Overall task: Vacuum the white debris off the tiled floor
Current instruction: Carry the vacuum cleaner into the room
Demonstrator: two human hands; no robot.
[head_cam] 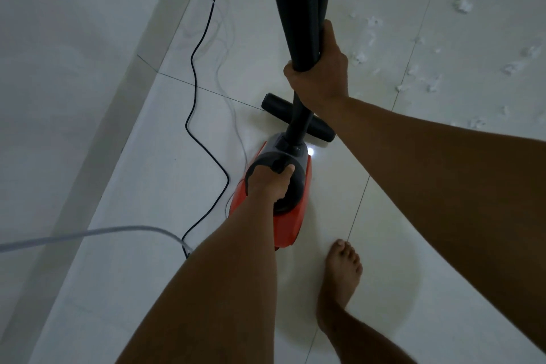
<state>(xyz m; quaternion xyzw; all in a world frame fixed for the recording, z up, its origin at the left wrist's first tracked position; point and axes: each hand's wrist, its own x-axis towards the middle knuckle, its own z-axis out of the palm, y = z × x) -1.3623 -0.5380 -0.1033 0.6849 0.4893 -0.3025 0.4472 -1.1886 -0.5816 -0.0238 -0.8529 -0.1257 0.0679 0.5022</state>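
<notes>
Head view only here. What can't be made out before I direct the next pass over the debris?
All in the head view:
Black tube: far end cut off by the top edge.
Black cord: runs off the top edge; near end hidden behind the left forearm.
White debris: dim, blurred, reaches the top and right edges, so its extent is unknown.
Vacuum body: handle covered by the left hand; any switch unseen.
</notes>
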